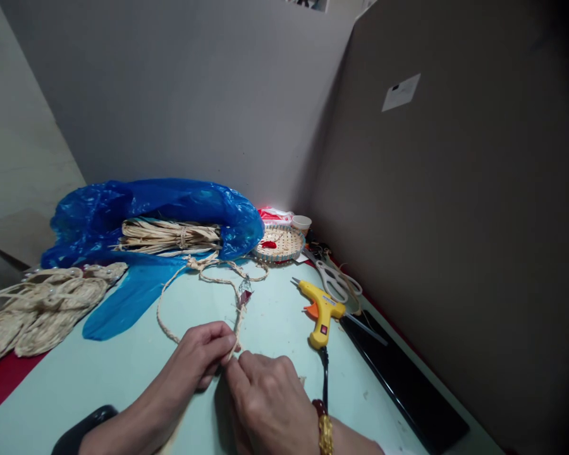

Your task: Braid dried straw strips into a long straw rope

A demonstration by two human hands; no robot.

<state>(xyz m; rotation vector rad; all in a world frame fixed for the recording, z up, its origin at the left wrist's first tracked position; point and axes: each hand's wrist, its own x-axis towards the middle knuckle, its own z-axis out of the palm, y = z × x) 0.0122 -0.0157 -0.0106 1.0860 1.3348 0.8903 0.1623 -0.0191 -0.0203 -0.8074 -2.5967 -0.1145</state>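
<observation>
A pale braided straw cord (pixel 238 323) runs down the middle of the table to my hands. My left hand (pixel 206 349) pinches it between thumb and fingers. Close against it on the right, my right hand (pixel 268 385) has its fingers closed on the cord's lower strands, partly hidden by the knuckles. Beyond my fingers, a clip with a dark red part (pixel 244 296) sits on the cord. The rest of the braid loops away to the left and back. Below my left forearm, a pale strand trails toward the near edge.
A yellow glue gun (pixel 323 309) lies to the right, its cable running toward me. Scissors (pixel 334 281) and a black flat panel (pixel 403 379) are beside it. Behind stand a woven basket (pixel 291 243), a cup (pixel 301 222) and a blue bag (pixel 90 221) around straw bundles (pixel 171 235). Woven straw pieces (pixel 66 306) lie left.
</observation>
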